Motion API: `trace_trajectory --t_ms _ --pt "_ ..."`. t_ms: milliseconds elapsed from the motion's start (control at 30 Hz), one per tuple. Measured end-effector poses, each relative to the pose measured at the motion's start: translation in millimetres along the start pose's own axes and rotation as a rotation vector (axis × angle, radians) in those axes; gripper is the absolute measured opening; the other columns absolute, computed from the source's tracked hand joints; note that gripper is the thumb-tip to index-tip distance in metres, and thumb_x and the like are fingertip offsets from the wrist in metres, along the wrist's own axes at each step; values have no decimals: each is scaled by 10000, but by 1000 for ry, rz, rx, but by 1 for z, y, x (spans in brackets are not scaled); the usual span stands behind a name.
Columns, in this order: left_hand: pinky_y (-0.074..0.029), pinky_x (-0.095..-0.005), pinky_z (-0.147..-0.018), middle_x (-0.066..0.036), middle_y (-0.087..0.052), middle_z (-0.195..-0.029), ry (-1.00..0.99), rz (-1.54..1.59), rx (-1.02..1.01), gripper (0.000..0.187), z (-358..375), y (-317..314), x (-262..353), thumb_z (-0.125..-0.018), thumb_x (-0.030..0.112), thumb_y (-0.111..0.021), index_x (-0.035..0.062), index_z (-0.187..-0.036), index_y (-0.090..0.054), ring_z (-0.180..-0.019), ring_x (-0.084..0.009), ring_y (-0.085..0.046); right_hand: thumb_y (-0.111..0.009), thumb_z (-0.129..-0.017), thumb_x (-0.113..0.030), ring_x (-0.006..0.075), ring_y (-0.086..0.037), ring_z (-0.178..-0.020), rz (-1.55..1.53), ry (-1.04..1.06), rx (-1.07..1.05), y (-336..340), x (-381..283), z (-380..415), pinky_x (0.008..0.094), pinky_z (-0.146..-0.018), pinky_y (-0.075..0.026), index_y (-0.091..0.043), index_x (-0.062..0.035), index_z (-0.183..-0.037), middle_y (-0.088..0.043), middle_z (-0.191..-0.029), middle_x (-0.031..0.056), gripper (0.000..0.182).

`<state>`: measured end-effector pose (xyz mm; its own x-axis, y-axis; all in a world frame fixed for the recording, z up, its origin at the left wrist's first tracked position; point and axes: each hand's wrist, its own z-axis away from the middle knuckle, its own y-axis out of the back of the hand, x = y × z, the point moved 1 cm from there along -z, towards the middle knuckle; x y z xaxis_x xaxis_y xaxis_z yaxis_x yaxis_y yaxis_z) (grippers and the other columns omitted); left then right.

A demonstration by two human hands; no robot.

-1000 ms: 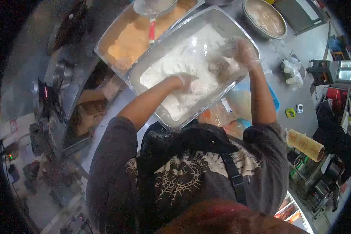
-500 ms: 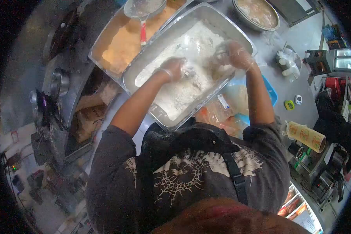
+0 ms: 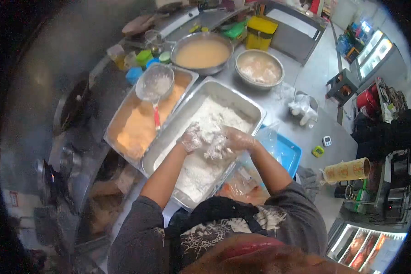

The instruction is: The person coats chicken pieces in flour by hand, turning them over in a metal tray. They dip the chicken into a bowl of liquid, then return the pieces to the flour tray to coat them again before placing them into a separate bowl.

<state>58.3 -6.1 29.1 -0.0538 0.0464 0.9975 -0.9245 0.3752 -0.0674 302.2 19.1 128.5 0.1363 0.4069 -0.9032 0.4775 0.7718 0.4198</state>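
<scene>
**Dredging a piece in flour**

Left hand (image 3: pixel 192 137) and right hand (image 3: pixel 236 138), both gloved, close together around a floured piece (image 3: pixel 213 148) held over the flour tray (image 3: pixel 169 137) on the tabletop (image 3: pixel 285 112). Coating appears under way; next probably calls for pressing and turning it.
</scene>
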Motion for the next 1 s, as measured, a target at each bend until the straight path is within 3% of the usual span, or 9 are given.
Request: trace_trajectory --t_ms 67,100,167,333,433,500,667,733,1000 --pt "-461 -419 -978 -146 -544 -1269 302 920 111 411 -9 -30 38 -958 268 -392 91 -1320 -467 -1146 -304 -544 -630 -687 -47 237 -583 -1025 33 -39 90 14 -17 10 364 -927 -446 -606 -25 -1162 -617 -1158 153 476" --pt "-450 -445 -993 -144 -544 -1267 499 635 392 423 -29 -26 5 -959 276 -411 101 -1343 -451 -1159 -299 -535 -637 -674 -54 239 -597 -1001 -8 -145 123 22 -23 14 366 -902 -459 -617 -28 -1149 -630 -1133 153 477" --pt "-446 -422 -996 -147 -547 -1262 256 57 170 428 -52 -37 -46 -949 296 -423 101 -1328 -463 -1139 -299 -546 -670 -639 -96 298 -633 -895 58 -126 360 28 -14 19 394 -829 -488 -645 -27 -1083 -664 -975 176 450" --pt "-444 -350 -984 -156 -561 -1245 -59 -790 44 421 -78 -57 -174 -904 322 -499 93 -1257 -522 -1072 -294 -579 -640 -682 -131 370 -583 -920 644 -288 306 36 -15 20 432 -856 -461 -627 9 -981 -612 -964 209 330" --pt "-449 -346 -968 -162 -570 -1235 -121 -1317 -118 424 -61 -69 -134 -860 298 -567 83 -1225 -549 -1053 -299 -587 -665 -696 -144 339 -586 -929 936 -274 231 39 4 19 412 -816 -471 -645 -36 -917 -618 -945 186 246" --pt "-441 -369 -974 -158 -574 -1237 275 -1067 -349 467 -56 -66 -48 -820 267 -616 77 -1240 -543 -1073 -310 -579 -685 -693 -156 323 -589 -909 626 -246 342 42 -8 16 406 -782 -474 -650 -56 -906 -619 -927 173 238" --pt "-433 -388 -974 -185 -566 -1235 158 -1447 -132 635 -13 -36 -7 -740 339 -693 58 -1274 -495 -1135 -327 -548 -723 -706 -345 341 -571 -866 957 -65 439 37 21 26 439 -756 -463 -648 -74 -936 -608 -902 159 363" --pt "-440 -385 -965 -214 -552 -1235 314 -1187 159 670 -4 -26 19 -721 383 -710 52 -1261 -493 -1127 -351 -544 -714 -731 -352 336 -564 -886 755 -130 549 32 72 11 447 -771 -460 -632 -66 -951 -596 -938 165 370" --pt "-469 -411 -918 -215 -601 -1140 317 -1211 240 576 31 -29 85 -748 346 -724 36 -1197 -539 -1061 -349 -579 -688 -749 -247 227 -644 -817 476 8 481 30 1 -3 353 -700 -506 -678 -83 -986 -677 -897 80 289"
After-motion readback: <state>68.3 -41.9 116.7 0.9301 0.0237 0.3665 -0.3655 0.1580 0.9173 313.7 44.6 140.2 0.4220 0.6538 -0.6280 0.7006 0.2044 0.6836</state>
